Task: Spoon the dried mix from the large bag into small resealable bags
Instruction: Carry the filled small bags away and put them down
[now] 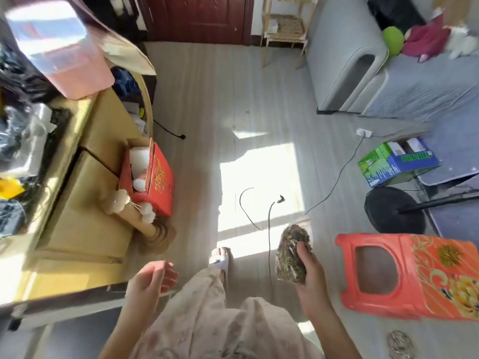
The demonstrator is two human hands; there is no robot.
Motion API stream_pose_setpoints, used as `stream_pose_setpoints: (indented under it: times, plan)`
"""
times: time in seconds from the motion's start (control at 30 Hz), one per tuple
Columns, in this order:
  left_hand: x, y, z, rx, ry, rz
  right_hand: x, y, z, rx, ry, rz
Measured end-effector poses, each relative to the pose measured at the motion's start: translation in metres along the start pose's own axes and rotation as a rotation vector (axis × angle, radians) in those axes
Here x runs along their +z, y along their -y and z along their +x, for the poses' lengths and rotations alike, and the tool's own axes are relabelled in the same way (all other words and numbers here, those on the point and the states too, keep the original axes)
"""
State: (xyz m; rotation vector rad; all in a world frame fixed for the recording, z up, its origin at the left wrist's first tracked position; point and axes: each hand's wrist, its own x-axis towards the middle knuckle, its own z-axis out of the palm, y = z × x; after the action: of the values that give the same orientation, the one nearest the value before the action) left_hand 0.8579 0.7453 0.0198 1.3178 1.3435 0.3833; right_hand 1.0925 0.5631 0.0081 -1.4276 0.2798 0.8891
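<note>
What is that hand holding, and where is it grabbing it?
The right hand holds a small clear bag of dried mix, gripping its lower half with the thumb across the front. The left hand is open and holds nothing.

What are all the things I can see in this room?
Small bag of dried mix: one, brown-green, in the right hand.
Second filled bag: one, floor, bottom right.
Plastic stool: one, orange-red, on its side, right.
Red box: one, open, by the cardboard cartons.
Green-blue box: one, right.
Fan base: one, black.
Pink bin: one, top left.
Sofa: one, grey.
Cables: several, dark, floor.
Slipper: one, white.
Left hand: open, empty.
Right hand: gripping the bag.
</note>
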Motion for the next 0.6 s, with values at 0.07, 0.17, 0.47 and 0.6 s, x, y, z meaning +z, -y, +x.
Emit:
stream_pose_setpoints:
  times: [0.07,0.17,0.47,0.6]
  plan:
    - [-0.01,-0.03,0.041,0.019,0.006,0.019,0.031,0.017,0.023,-0.001,0.004,0.032]
    - [-0.015,-0.069,0.095,0.063,0.039,0.077,0.071,0.044,0.053,-0.006,0.001,0.017]
    - [0.034,-0.173,0.236,0.151,0.131,0.147,0.143,0.111,0.159,-0.022,-0.075,-0.024]
    - [0.068,-0.211,0.302,0.158,0.133,0.127,0.173,0.152,0.218,-0.04,-0.068,-0.094]
